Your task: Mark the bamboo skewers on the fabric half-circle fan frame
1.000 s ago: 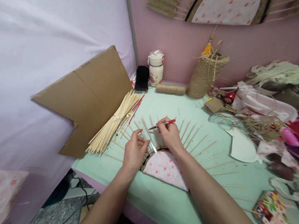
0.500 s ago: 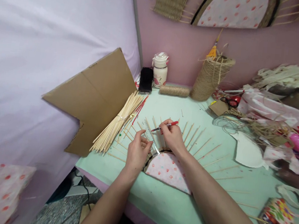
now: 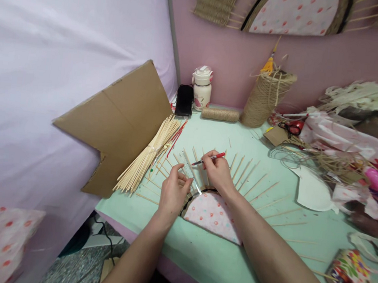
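Observation:
A half-round piece covered in pink floral fabric (image 3: 213,214) lies on the table, with thin wooden sticks (image 3: 259,193) fanning out from its curved edge. Along one of the left-hand sticks lies a clear ruler (image 3: 190,173), its lower end touching the fabric. My left hand (image 3: 175,189) is closed at the ruler's side, fingers curled against it. My right hand (image 3: 218,171) grips a red pen (image 3: 215,157), whose dark tip points left to the ruler and the stick beside it. My right forearm hides part of the fabric's right side.
A bundle of sticks (image 3: 150,155) leans by a cardboard sheet (image 3: 120,120) on the left. Behind stand a white bottle (image 3: 201,91), a black pouch (image 3: 184,100), a twine roll (image 3: 220,114) and a big twine spool (image 3: 266,95). Craft scraps (image 3: 344,140) crowd the right.

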`<state>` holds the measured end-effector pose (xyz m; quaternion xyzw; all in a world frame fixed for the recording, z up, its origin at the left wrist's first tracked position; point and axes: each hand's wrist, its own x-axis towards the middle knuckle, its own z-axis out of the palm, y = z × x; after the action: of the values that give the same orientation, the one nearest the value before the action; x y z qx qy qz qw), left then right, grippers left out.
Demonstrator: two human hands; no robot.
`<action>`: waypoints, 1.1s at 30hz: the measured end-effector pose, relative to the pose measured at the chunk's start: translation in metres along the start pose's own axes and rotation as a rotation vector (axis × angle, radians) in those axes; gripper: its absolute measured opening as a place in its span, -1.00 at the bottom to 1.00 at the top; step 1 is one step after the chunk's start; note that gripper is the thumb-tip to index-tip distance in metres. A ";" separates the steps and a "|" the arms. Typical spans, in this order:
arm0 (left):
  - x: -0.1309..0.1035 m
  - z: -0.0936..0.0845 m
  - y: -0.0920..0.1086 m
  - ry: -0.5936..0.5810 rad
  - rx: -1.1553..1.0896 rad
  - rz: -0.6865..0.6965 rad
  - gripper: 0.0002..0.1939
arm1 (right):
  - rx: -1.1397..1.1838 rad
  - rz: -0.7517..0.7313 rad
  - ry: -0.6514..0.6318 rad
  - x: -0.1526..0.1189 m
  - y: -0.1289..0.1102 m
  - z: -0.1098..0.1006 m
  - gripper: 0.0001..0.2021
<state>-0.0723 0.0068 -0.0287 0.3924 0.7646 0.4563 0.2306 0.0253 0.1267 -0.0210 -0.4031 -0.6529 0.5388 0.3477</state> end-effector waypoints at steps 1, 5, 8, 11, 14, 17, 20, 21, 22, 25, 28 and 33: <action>0.000 0.000 0.000 -0.001 -0.001 -0.002 -0.61 | 0.002 -0.002 -0.001 0.000 0.000 0.000 -0.82; 0.000 0.000 0.000 0.001 -0.010 -0.001 -0.60 | -0.003 0.002 -0.006 -0.001 -0.001 0.000 -0.81; 0.001 0.001 -0.001 0.000 -0.023 -0.006 -0.59 | -0.005 -0.001 -0.009 -0.001 -0.001 0.000 -0.82; 0.001 0.001 -0.002 0.004 -0.027 -0.007 -0.59 | 0.005 -0.011 -0.002 0.000 0.000 0.001 -0.82; 0.001 0.001 -0.003 0.005 -0.025 0.000 -0.59 | 0.010 -0.014 0.002 0.000 0.001 0.001 -0.82; 0.001 0.001 -0.003 0.004 -0.023 0.004 -0.60 | 0.004 -0.011 -0.004 0.000 0.000 0.001 -0.82; 0.001 0.001 -0.003 0.004 -0.020 0.005 -0.60 | -0.001 -0.003 -0.003 0.000 0.000 0.001 -0.82; 0.001 0.001 -0.003 0.002 -0.017 0.005 -0.60 | 0.004 -0.004 -0.004 0.000 0.000 0.001 -0.82; 0.001 0.001 -0.003 0.000 -0.014 0.004 -0.61 | 0.009 -0.006 -0.004 0.000 0.000 0.001 -0.82; 0.000 0.000 -0.002 -0.003 -0.004 0.002 -0.61 | 0.022 -0.005 -0.002 0.000 0.001 0.000 -0.82; 0.000 0.000 0.000 -0.005 0.002 0.000 -0.60 | 0.006 0.002 -0.003 -0.001 0.000 0.000 -0.82; 0.001 0.000 0.002 -0.004 0.009 -0.017 -0.60 | 0.010 -0.009 0.004 -0.001 0.000 0.001 -0.82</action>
<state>-0.0721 0.0077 -0.0268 0.3878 0.7694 0.4504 0.2341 0.0251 0.1260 -0.0216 -0.3992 -0.6513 0.5399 0.3535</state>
